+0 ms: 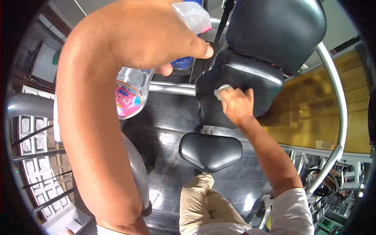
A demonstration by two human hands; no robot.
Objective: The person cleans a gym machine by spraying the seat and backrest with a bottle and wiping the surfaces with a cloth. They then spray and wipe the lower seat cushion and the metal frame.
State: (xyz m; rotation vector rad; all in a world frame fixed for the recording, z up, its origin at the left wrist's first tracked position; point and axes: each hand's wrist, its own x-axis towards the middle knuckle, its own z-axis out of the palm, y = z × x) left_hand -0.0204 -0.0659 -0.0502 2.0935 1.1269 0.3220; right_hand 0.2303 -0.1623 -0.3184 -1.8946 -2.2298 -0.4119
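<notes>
Your left hand (156, 35) at upper centre, gripping a spray bottle (135, 92), your right hand (236, 105) at centre, pressing a small cloth (221, 91) onto the black pad (243, 76), seat (210, 150) below.

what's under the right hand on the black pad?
A small pale cloth pokes out from under the right hand, pressed on the black pad. The hand covers the rest of the cloth.
</notes>
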